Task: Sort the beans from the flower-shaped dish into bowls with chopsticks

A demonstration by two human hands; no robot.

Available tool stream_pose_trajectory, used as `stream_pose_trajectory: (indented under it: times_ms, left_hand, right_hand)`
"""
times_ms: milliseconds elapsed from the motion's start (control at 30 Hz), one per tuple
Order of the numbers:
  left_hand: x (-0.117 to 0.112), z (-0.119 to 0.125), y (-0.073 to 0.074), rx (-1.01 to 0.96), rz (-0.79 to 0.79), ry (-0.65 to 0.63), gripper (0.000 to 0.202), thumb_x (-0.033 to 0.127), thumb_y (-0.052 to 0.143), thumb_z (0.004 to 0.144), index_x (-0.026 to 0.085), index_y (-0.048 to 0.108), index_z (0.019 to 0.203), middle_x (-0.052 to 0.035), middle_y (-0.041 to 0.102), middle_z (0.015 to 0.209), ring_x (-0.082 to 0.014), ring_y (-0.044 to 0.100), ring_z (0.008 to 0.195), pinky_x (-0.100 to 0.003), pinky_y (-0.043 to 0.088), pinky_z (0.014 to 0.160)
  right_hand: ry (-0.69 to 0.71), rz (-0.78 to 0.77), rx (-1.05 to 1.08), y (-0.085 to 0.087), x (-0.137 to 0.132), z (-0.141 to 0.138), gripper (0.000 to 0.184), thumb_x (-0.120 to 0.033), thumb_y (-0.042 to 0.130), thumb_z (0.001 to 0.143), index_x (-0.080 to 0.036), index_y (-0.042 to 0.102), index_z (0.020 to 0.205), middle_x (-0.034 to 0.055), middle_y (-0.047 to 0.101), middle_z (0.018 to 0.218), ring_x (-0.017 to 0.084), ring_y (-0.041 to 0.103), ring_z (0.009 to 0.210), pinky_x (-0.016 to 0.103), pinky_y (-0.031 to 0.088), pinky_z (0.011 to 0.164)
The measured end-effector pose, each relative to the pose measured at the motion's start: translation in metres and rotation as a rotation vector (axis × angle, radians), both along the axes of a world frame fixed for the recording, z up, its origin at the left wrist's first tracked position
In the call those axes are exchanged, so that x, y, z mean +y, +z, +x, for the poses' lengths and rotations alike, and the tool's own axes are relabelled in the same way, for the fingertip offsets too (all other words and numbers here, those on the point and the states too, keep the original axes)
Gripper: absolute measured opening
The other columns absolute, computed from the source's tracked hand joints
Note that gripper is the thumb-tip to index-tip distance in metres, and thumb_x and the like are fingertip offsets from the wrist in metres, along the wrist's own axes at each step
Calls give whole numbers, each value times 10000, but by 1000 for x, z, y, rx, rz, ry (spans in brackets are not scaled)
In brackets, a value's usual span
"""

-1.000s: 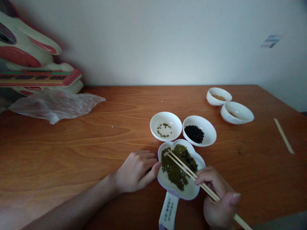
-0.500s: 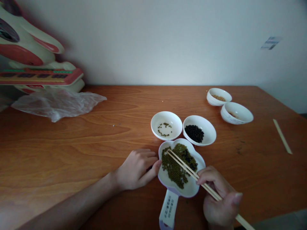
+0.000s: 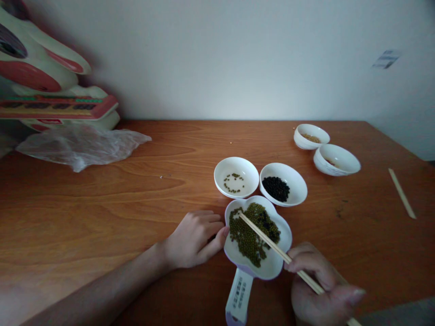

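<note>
Set out on a wooden surface [image 3: 102, 213], with a toy keyboard [image 3: 54, 108] and a plastic bag [image 3: 91, 147] far to the left. Has a flower-shaped dish [image 3: 272, 267] at the near middle, with its handle pointing to the near side. Rests the left hand [image 3: 193, 240] beside it, with fingers loosely bent and thumb spread out to the rim, apparently touching. Has the right hand [image 3: 314, 303] at the dish's other side, with fingers closed in a pinch. Then, just beyond the dish, a left bowl [image 3: 251, 179] and a right bowl [image 3: 295, 181]. Pinches chopsticks [image 3: 265, 237] in that right hand, with tips together among the green beans [image 3: 249, 251] in the dish; cannot tell about any bean caught between. Looks only partway along: black beans [image 3: 276, 188] already heaped in the right bowl, but just a scattering of green ones in the left. Seems to leave plenty to do, with most green beans in the dish and dark beans [image 3: 273, 233] mixed in toward its right.
</note>
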State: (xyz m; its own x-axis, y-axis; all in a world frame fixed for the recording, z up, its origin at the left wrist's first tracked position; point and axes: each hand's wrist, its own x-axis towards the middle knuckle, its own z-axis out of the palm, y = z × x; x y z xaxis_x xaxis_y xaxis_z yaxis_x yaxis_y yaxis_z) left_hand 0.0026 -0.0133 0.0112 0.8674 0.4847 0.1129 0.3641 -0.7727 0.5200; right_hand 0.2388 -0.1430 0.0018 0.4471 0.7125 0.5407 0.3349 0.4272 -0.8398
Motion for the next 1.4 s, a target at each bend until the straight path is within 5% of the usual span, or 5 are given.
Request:
stream_pose_trajectory:
  times_ms: [600,1400]
  left_hand:
    - [1,0,-1,-15,7,-2,398,293,321,1100,182,520,775,-36,630,791,-159,544,732,-306,390,721]
    - [0,-1,-2,-11,-10,1,399,307,318,1100,183,523,781,-36,626,794,-163,546,736,-310,403,726]
  right_hand:
    - [-15,-174,-53,8,8,-4,821,-739,186,1002,-195,645,593,53,610,581,179,602,552,311,435,492]
    - [19,-134,-36,3,1,-1,824,-757,158,988,-194,645,633,63,614,588,202,606,564,347,448,512]
